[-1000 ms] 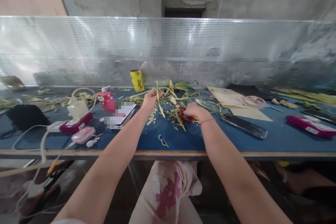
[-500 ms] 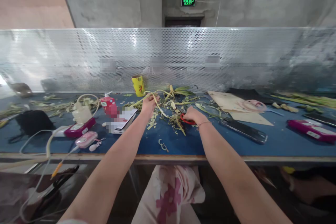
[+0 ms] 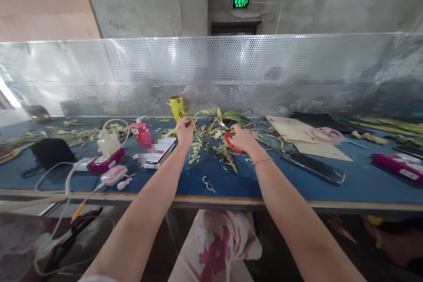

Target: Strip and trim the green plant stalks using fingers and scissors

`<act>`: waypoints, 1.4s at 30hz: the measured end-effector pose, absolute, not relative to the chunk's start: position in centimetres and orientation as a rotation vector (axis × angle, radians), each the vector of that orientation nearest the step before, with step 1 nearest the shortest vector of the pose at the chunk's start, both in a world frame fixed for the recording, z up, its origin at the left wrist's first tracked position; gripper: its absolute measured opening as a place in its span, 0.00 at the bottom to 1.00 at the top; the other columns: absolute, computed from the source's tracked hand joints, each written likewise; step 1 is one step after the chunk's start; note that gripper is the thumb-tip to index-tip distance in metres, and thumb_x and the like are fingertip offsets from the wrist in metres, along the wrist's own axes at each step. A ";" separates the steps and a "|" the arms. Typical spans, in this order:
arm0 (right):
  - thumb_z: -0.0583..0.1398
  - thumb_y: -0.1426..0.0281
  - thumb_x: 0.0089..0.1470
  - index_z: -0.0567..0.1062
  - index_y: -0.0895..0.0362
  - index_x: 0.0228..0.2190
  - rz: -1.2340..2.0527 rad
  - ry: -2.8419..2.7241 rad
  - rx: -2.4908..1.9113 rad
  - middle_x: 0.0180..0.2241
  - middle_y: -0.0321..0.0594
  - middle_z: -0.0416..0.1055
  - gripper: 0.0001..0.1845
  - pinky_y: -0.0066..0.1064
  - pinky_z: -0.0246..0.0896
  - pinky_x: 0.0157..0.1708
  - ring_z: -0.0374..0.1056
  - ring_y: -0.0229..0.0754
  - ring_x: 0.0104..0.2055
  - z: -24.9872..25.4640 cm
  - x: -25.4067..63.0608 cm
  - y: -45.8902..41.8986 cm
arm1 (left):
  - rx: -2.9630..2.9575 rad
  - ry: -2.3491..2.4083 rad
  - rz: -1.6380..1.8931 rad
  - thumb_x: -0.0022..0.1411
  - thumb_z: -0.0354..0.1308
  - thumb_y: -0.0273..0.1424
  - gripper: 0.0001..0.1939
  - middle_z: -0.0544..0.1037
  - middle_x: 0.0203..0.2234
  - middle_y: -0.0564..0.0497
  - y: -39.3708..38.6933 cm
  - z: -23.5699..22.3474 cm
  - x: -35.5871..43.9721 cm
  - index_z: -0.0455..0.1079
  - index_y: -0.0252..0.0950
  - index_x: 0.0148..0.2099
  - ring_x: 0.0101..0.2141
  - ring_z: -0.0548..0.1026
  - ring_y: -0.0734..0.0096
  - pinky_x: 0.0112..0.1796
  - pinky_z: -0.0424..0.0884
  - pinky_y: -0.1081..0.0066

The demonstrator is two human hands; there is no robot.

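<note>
My left hand (image 3: 185, 131) is closed around pale green plant stalks (image 3: 172, 131), whose ends stick out on both sides of the fingers. To its right, my right hand (image 3: 243, 138) grips red-handled scissors (image 3: 231, 143). Their metal blades point up and left, apart from my left hand, over scattered plant scraps. Between and below the hands lie cut bits (image 3: 194, 153) and a heap of dry trimmings (image 3: 228, 158) on the blue tabletop (image 3: 185, 180). Behind the blades lies a bunch of long green leaves (image 3: 233, 115).
A yellow cardboard tube (image 3: 176, 108) stands before the perforated metal screen (image 3: 211, 61). On the left are a red pump bottle (image 3: 141, 133), a phone (image 3: 162, 150), a pink case (image 3: 114, 175) and cables. Rightward lie a dark phone (image 3: 313, 167), cardboard (image 3: 287, 130) and a purple device (image 3: 398, 166).
My right hand has lifted the scissors from the trimmings, so the blades now show, pointing up and left. My left hand has shifted slightly left with the stalks. The view has shifted slightly.
</note>
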State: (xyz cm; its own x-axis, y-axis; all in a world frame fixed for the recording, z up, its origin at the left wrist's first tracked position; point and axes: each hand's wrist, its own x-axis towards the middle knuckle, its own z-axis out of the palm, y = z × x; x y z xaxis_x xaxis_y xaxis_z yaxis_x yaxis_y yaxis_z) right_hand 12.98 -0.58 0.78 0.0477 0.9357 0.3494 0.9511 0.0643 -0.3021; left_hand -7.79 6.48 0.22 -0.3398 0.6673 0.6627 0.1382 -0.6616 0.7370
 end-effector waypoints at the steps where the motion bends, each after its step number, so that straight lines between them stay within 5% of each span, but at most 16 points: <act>1: 0.53 0.49 0.46 0.65 0.55 0.46 -0.120 -1.939 -1.870 0.37 0.49 0.72 0.30 0.42 0.51 0.45 0.65 0.54 0.45 0.7 12.8 -0.8 | 1.555 1.052 2.067 0.44 0.60 0.27 0.05 0.72 0.27 0.51 6.5 0.3 -7.9 0.70 0.36 0.28 0.33 0.71 0.70 0.36 0.67 0.72; 25: 0.54 0.57 0.46 0.66 0.58 0.44 -0.512 -2.060 -1.652 0.40 0.51 0.71 0.26 0.41 0.42 0.46 0.59 0.54 0.47 0.2 11.7 -2.0 | 2.169 1.068 1.741 0.46 0.58 0.27 0.04 0.69 0.21 0.51 5.4 0.5 -6.9 0.69 0.37 0.22 0.27 0.65 0.72 0.33 0.64 0.72; 42: 0.56 0.60 0.47 0.71 0.55 0.36 -0.483 -2.247 -1.645 0.31 0.45 0.74 0.16 0.35 0.50 0.38 0.69 0.48 0.38 0.7 11.5 -1.6 | 1.958 1.027 1.713 0.47 0.59 0.27 0.03 0.71 0.22 0.52 4.9 0.7 -6.3 0.70 0.36 0.23 0.27 0.67 0.73 0.33 0.63 0.73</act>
State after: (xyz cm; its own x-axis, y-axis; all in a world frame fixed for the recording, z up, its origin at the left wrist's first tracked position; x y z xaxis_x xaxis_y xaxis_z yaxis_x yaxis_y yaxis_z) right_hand 11.53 -1.56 0.67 -0.2902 0.8497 0.4403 0.9555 0.2824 0.0847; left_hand -6.28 4.94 0.66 0.0103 0.7058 0.7083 0.2922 -0.6796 0.6729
